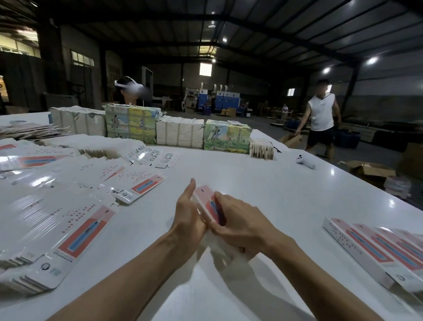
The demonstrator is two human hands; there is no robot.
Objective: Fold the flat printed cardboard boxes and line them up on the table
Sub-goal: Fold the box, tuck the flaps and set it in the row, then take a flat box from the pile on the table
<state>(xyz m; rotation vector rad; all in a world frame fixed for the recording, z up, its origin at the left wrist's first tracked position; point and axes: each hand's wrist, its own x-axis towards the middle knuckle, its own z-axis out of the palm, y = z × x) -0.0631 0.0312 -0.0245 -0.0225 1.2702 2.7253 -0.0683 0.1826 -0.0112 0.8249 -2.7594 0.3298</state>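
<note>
A: Where do we stand, starting from the left edge of the table (265, 177)?

B: Along that edge our flat boxes (57, 226) lie fanned out in heaps. Near the middle of the front edge, our left hand (187, 217) is set against the left side of the box (207, 201), thumb straight up. Its fingers are hidden behind the card, so we cannot tell whether they wrap it.

A: And the box itself?

B: It is lifted off the table between both hands. Its long axis runs away from us, with the far end leaning a little left. Our right hand (239, 224) curls over it from the right, thumb and fingers pinching the near end.

A: So where does it go?

B: To the right, we judge. The row of folded boxes (381, 250) lies side by side by the right edge, well apart from the hands. Our right hand is the nearer one, and the box needs turning to match their slant.
</note>
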